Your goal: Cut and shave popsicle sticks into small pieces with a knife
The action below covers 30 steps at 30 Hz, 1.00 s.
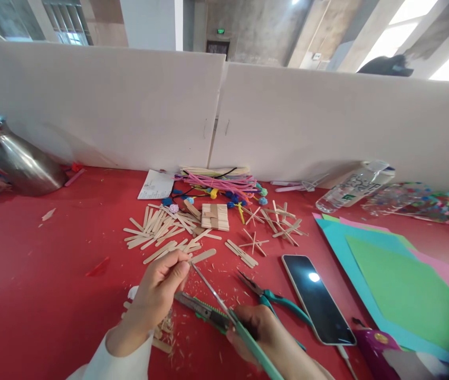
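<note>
- Right hand (261, 327), lower middle of the frame, is closed around the green handle (257, 352) of a tool with a thin metal blade (211, 289); I cannot tell its exact kind.
- Left hand (163, 287), just left of the frame's middle, pinches 1 wooden stick (204, 256) between thumb and finger, its rounded end pointing right.
- Blade tip and stick come together at those fingertips; whether they touch, I cannot tell. Pale shavings (168, 323) at lower left of centre suggest the step in hand is trimming the stick.
- Another stroke would, I judge, call for a firm pinch, a shallow blade angle and a thumb clear of the edge.
- Between the hands lies 1 box cutter (204, 309); pliers (266, 295) and a phone (319, 298) lie farther right.
- Beyond, mid-frame, are loose sticks (156, 227), a stick bundle (220, 217) and crossed sticks (285, 224).
- Farthest back, pink craft stems (224, 183) lie before a white partition (129, 105).
</note>
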Motion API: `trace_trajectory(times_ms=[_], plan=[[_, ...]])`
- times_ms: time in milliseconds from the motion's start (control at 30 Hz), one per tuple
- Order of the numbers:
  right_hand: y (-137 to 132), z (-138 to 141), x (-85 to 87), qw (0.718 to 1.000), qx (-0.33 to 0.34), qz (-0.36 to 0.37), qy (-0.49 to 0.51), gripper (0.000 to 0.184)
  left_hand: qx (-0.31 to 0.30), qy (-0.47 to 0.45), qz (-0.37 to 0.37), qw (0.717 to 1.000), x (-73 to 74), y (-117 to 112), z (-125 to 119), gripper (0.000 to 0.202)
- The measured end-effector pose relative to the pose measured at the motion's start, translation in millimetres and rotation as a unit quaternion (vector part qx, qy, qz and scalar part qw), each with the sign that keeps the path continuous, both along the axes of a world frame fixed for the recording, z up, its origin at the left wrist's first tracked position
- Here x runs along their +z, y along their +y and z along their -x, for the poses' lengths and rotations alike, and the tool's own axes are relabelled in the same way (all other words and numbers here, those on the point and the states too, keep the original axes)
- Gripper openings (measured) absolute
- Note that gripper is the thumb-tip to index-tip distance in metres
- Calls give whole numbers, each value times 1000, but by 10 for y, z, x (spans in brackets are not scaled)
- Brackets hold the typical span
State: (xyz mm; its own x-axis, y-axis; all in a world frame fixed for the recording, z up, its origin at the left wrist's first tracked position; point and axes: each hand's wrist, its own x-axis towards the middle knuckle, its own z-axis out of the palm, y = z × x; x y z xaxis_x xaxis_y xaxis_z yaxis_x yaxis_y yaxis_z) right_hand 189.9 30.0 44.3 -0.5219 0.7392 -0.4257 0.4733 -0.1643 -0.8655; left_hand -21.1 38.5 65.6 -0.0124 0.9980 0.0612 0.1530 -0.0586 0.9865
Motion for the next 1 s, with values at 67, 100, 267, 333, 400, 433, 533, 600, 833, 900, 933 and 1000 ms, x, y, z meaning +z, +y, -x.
trace_trajectory(times_ms=[67,100,267,333,400,433,533,600,833,900,933,1000], plan=[[-3,8,-13,1000,0,-12,-3,20,4,12,-3,1000,10,4,-14,33],[-12,11,-40,999,-11,-49,-15,21,14,23,-5,1000,13,7,-26,33],[-125,-5,-378,907,-108,-370,-170,6,93,79,-8,992,-24,19,-120,31],[-167,-17,-484,852,-141,-456,-215,6,113,96,-12,989,-54,24,-157,29],[-181,-20,-487,841,-135,-471,-230,10,127,114,-22,985,-81,30,-182,28],[-175,-17,-449,849,-131,-457,-231,11,133,122,-26,983,-91,33,-188,27],[-114,-4,-254,913,-121,-340,-191,4,132,131,-35,982,-104,47,-183,26],[-61,0,-138,969,-88,-201,-114,15,110,116,-37,986,-103,58,-166,28],[40,-31,-3,999,-39,10,34,26,30,26,-9,999,-106,75,-80,30],[52,-41,41,998,-22,31,44,25,19,23,-6,1000,-104,73,-58,31],[56,-45,61,998,-14,39,47,25,13,23,-6,1000,-102,73,-49,31],[54,-47,72,998,-4,42,44,25,5,28,-8,1000,-99,77,-40,31]])
